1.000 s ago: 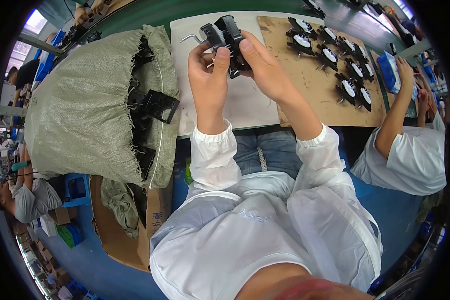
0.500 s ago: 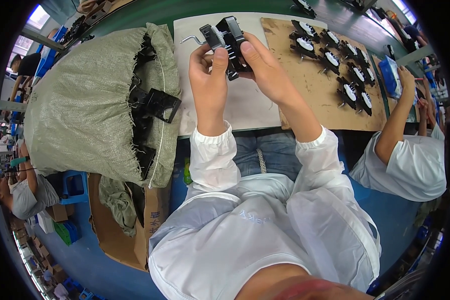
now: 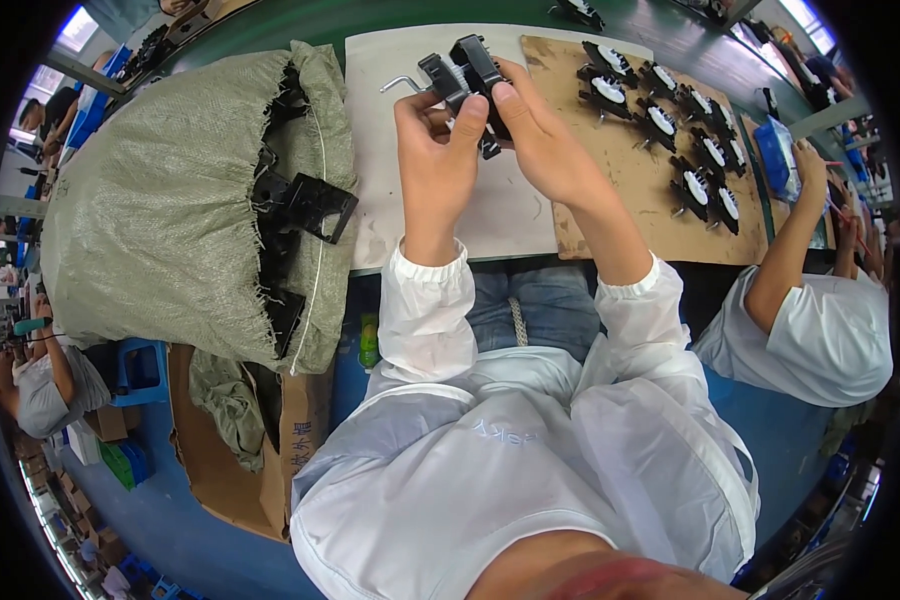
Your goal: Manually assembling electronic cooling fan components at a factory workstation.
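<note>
Head view, left hand: our left hand [image 3: 438, 150] closes around the black plastic part [image 3: 467, 75], thumb up against it.
Right hand: our right hand [image 3: 542, 140] grips the same part from the right.
Part's place: held above the white sheet [image 3: 410, 215], near its far edge.
Nearby: grey woven sack [image 3: 170, 200] beside the sheet's left edge.

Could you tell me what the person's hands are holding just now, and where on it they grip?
Both the left hand and the right hand hold a black plastic part from below, fingers around its lower end; a bent metal rod sticks out leftward.
</note>
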Tool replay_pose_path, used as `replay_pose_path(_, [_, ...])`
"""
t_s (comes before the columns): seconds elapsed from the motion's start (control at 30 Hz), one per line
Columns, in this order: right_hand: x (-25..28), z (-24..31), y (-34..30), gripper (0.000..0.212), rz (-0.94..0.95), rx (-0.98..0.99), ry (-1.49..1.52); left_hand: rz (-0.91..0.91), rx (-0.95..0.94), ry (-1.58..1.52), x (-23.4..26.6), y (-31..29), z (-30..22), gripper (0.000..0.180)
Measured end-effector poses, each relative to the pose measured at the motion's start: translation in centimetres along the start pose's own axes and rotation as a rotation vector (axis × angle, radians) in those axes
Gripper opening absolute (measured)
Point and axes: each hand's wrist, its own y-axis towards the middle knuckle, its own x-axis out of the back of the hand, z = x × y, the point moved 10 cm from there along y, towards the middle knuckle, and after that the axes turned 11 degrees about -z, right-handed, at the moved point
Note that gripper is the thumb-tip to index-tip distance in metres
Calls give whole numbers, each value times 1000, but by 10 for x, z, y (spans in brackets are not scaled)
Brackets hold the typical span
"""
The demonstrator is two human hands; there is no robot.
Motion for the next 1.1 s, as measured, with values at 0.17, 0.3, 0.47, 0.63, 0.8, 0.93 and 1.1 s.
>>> replay_pose_path(0.17, [7, -5, 1, 40, 5, -10, -42, 37, 24, -35, -7, -1, 7, 63])
replay_pose_path(0.3, [7, -8, 1, 40, 29, -81, -11, 55, 43, -21, -9, -2, 9, 65])
replay_pose_path(0.47, [6, -3, 0, 40, 27, -78, 18, 48, 62, 10, -8, -3, 6, 69])
replay_pose_path(0.63, [7, -1, 1, 40, 35, 4, -16, 27, 24, 30, -10, -6, 1, 72])
replay_pose_path(0.8, [7, 7, -3, 41, 49, 40, 21, 32, -53, 59, -8, -9, -7, 72])
replay_pose_path(0.93, [8, 6, -6, 43, 79, 18, 90, 74, -182, 158, -12, -11, -16, 67])
replay_pose_path(1.1, [4, 11, -9, 46, 37, -7, 190, 25, -213, 0, -11, -13, -25, 56])
